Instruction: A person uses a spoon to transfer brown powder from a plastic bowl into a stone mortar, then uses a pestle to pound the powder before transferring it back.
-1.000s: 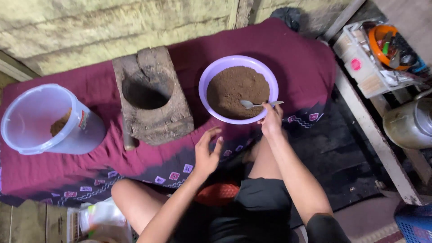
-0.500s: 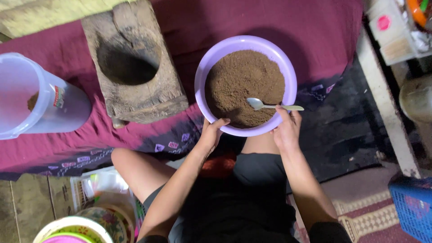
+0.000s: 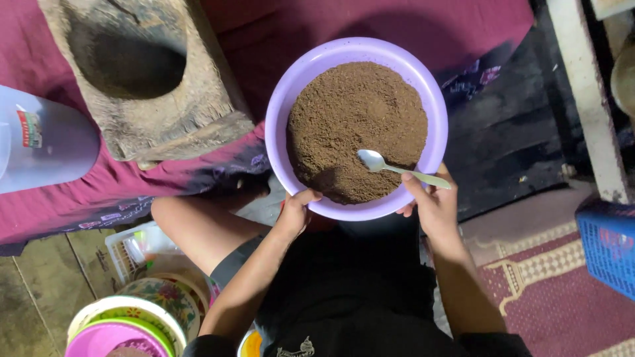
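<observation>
Both hands grip the near rim of a round lilac plastic bowl heaped with coarse brown powder: left hand pinching the edge, right hand pressing a metal spoon against it. A rough hollowed wooden mortar lies far left.

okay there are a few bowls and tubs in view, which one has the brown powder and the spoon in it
The lilac plastic bowl, held at its near rim by both hands: left hand, right hand. A spoon rests on the brown powder. The stacked bowls lower left hold none.

Bowl: lying right of the mortar
Spoon: resting in the bowl
Tub: standing left of the mortar
</observation>
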